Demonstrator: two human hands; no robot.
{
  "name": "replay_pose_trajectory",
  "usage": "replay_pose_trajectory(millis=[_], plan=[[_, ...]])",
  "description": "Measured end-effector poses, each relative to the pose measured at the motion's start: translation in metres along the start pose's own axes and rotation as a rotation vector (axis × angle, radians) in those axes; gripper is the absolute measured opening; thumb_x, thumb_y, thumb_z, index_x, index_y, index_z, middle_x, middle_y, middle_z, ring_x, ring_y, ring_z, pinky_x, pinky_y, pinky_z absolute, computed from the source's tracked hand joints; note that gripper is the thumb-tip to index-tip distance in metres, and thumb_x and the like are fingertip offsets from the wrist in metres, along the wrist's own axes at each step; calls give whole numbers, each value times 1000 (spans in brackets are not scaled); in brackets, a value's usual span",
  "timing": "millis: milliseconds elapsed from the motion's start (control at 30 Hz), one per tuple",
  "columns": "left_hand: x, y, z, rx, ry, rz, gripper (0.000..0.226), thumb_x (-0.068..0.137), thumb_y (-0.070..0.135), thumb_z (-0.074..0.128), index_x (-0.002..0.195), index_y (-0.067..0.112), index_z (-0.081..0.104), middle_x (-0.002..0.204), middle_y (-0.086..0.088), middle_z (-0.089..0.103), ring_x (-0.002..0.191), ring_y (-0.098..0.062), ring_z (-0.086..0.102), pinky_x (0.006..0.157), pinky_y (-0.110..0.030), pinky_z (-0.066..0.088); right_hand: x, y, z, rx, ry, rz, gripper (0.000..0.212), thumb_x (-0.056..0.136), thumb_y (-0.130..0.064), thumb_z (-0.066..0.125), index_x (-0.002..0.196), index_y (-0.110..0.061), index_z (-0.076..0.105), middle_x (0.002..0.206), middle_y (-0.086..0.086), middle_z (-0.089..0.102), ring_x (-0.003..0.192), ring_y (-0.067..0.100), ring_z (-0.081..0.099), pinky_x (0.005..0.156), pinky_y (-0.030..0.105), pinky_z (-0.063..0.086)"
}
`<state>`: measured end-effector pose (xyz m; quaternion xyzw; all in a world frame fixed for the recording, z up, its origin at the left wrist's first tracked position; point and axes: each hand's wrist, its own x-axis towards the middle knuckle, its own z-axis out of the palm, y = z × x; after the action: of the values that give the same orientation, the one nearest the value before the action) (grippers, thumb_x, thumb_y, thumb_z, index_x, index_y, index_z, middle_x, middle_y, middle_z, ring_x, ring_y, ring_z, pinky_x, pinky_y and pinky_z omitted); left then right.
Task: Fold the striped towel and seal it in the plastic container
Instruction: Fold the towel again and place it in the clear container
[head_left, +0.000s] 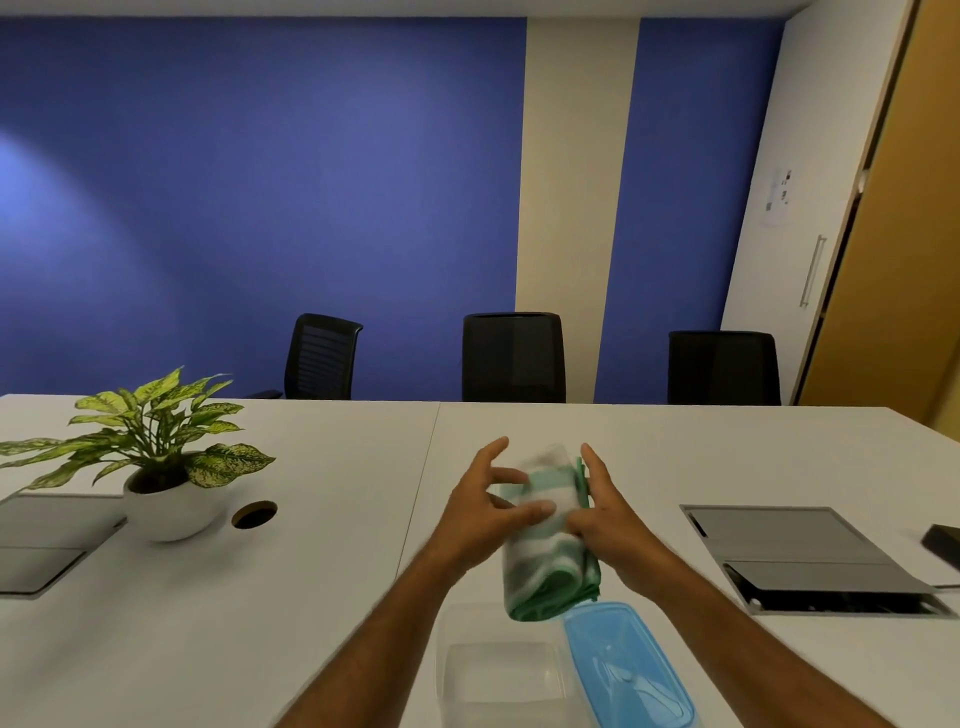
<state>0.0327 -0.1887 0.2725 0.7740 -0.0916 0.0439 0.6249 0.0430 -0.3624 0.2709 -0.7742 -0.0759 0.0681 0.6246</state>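
The striped towel (550, 561), green and white, is folded into a thick bundle and held above the white table between both hands. My left hand (480, 519) grips its left side, thumb across the front. My right hand (608, 514) clasps its right edge, fingers pointing up. Just below the towel's lower end sits the clear plastic container (452, 670), open with nothing in it. Its blue lid (623, 670) lies beside it on the right, touching its rim.
A potted plant (156, 467) in a white bowl stands at the left, beside a round cable hole (254, 514). Grey cable hatches are set in the table at left (47, 540) and right (795, 556). A dark object (943, 543) lies at the far right. Three black chairs line the far edge.
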Motion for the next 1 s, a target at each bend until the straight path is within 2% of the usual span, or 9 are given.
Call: replay_pose_trajectory(millis=[133, 233, 367, 500, 600, 700, 800, 867, 1000], plan=[[1, -18, -2, -28, 267, -138, 95, 67, 47, 85, 144, 30, 32, 141, -4, 48, 115, -21, 56, 87, -33, 56, -1, 8, 1, 188, -4, -15, 100, 82, 15, 46, 151, -43, 6, 153, 3, 34, 111, 28, 62, 78, 45, 62], [-2, -27, -6, -367, 45, -390, 101, 64, 53, 85, 145, 19, 34, 139, -11, 53, 118, -32, 60, 97, -51, 53, -2, 15, 2, 294, -16, -29, 99, 83, 18, 46, 152, -42, 8, 146, 2, 41, 115, 29, 61, 85, 49, 60], [-7, -31, -4, -482, -78, -310, 60, 76, 42, 82, 122, 10, 60, 113, -15, 74, 102, -35, 72, 88, -53, 58, -4, 23, 3, 269, -37, -41, 102, 82, 17, 51, 151, -44, 4, 144, 1, 45, 116, 29, 61, 85, 51, 59], [-3, -26, -4, -226, 26, -149, 55, 72, 37, 85, 118, 21, 60, 110, -6, 73, 96, -25, 73, 83, -48, 61, -6, 29, -1, 161, -24, -59, 101, 71, 0, 64, 148, -42, 12, 140, 5, 47, 113, 30, 61, 85, 52, 59], [2, -21, -6, 179, 15, 24, 51, 77, 41, 80, 121, 28, 57, 110, 6, 69, 93, -13, 68, 74, -24, 58, -6, 26, -6, -40, 146, -180, 99, 65, -44, 74, 147, -38, 19, 154, 0, 34, 131, 19, 45, 106, 47, 46], [7, -17, -6, 438, -86, 117, 52, 77, 47, 77, 121, 32, 57, 111, 10, 68, 92, -10, 64, 70, -15, 46, -3, 22, -9, -323, 193, -340, 113, 57, -78, 68, 150, -35, 21, 148, -19, 31, 130, 2, 37, 104, 29, 42], [9, -14, -2, 558, -154, 149, 53, 78, 53, 74, 124, 35, 55, 115, 10, 68, 95, -11, 63, 78, -18, 47, 0, 20, -9, -407, 115, -403, 92, 59, -78, 68, 137, -36, 42, 133, -16, 53, 115, 7, 56, 96, 32, 53], [11, -13, -2, 588, -165, 161, 52, 78, 54, 74, 123, 37, 54, 116, 10, 68, 97, -11, 63, 82, -23, 49, 0, 19, -9, -370, 128, -404, 66, 59, -77, 70, 108, -34, 58, 103, -9, 68, 90, 15, 65, 79, 43, 58], [15, -15, -9, 663, -248, 119, 60, 72, 49, 81, 121, 40, 48, 117, 11, 65, 97, -10, 61, 81, -23, 49, -4, 18, -9, -310, 162, -385, 58, 63, -69, 69, 88, -19, 54, 82, 6, 65, 76, 32, 60, 66, 50, 54]])
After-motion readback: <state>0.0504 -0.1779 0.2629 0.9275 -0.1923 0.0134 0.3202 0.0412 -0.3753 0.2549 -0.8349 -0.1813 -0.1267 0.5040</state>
